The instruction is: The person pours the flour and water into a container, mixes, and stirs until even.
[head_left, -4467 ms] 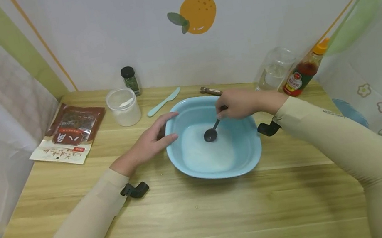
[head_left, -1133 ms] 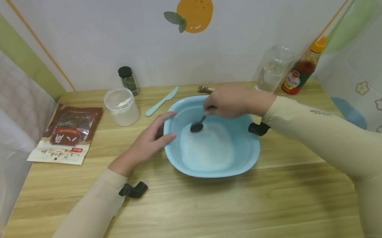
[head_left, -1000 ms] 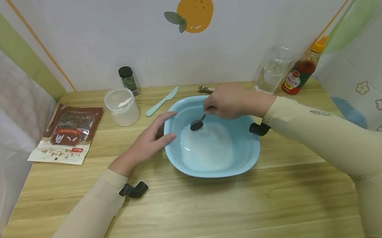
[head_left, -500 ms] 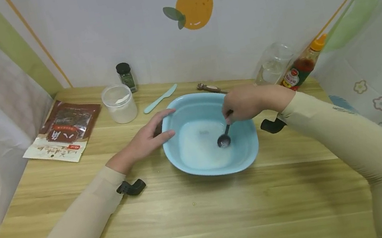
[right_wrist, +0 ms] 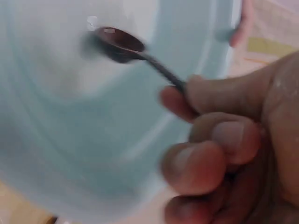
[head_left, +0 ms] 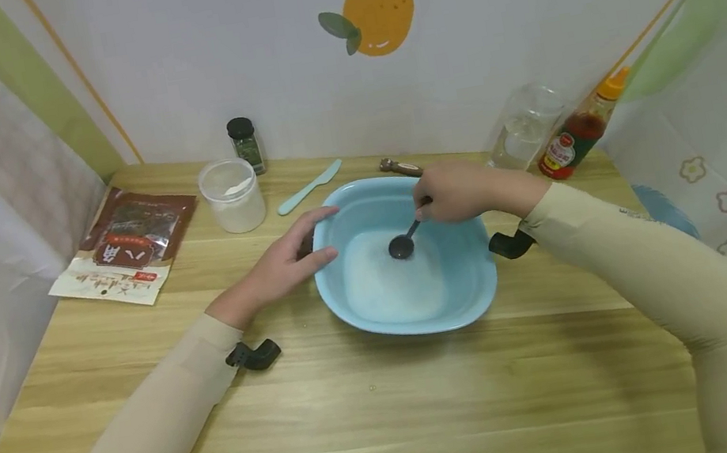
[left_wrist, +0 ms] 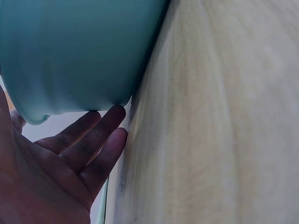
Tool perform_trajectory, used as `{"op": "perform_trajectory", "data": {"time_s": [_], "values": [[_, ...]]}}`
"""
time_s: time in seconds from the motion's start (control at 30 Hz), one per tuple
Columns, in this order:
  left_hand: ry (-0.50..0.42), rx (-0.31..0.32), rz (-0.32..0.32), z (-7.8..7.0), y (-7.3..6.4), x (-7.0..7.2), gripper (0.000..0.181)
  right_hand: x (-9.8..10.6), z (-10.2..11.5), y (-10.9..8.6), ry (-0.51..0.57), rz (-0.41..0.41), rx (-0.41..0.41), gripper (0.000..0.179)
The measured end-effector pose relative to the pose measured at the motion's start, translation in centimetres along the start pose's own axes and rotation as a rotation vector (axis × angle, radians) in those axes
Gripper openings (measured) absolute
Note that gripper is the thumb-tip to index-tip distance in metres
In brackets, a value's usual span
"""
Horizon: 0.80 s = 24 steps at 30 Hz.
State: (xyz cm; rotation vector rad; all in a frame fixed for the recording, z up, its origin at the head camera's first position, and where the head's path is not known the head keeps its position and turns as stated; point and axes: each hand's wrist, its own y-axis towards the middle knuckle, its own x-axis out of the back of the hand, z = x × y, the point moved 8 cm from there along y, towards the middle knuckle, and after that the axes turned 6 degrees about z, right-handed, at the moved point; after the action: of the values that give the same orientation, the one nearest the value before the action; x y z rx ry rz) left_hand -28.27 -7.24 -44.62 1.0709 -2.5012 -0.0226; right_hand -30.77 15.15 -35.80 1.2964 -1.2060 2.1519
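Note:
A light-blue plastic basin (head_left: pixel 416 325) stands on the table with whitish, cloudy liquid (head_left: pixel 381 288) over its bottom. My left hand (head_left: pixel 277 269) holds the basin's left side, thumb and index fingertip over the rim; the other fingers rest against the outer wall in the left wrist view. Over the far right part of the basin, my right hand (head_left: pixel 455 193) pinches the thin handle of a dark spoon (head_left: pixel 401 247). Its bowl is down in the basin near the middle, and the right wrist view shows liquid in the bowl (right_wrist: pixel 121 42).
Behind the basin lie a pale green plastic knife (head_left: pixel 310 187) and a brown-handled utensil (head_left: pixel 400 167). A jar of white powder (head_left: pixel 234 200), a black-capped spice jar (head_left: pixel 246 148) and a brown packet (head_left: pixel 128 246) are left. A glass of clear liquid (head_left: pixel 522 136) and a red sauce bottle (head_left: pixel 579 134) stand right.
The spoon moves round inside the basin: from its middle to the far left, then to the near right, now back near the middle. My left hand stays on the rim.

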Motion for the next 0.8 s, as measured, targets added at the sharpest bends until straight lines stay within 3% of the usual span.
{"op": "perform_trajectory", "data": {"time_s": [0.17, 0.27, 0.4, 0.6, 0.67, 0.8], "values": [[0.014, 0.006, 0.001, -0.2, 0.0, 0.1, 0.065, -1.4, 0.3, -0.6, 0.094, 0.189, 0.035, 0.022], [0.015, 0.001, -0.001, -0.1, 0.0, 0.1, 0.065, -2.5, 1.8, 0.0, 0.177, 0.245, 0.099, 0.022], [0.005, -0.007, -0.004, 0.1, 0.0, -0.1, 0.065, -2.4, 2.6, 1.1, 0.208, 0.153, 0.102, 0.024], [-0.007, -0.002, 0.003, 0.0, 0.1, -0.2, 0.065, -0.6, 0.1, 1.0, 0.181, -0.052, -0.104, 0.026], [-0.013, -0.003, 0.003, 0.0, 0.1, -0.2, 0.065, -0.3, -0.6, 0.9, 0.190, -0.079, -0.153, 0.027], [-0.006, -0.005, -0.002, 0.0, 0.1, -0.1, 0.064, -0.3, -0.4, 1.5, 0.167, -0.096, -0.148, 0.030]]}}
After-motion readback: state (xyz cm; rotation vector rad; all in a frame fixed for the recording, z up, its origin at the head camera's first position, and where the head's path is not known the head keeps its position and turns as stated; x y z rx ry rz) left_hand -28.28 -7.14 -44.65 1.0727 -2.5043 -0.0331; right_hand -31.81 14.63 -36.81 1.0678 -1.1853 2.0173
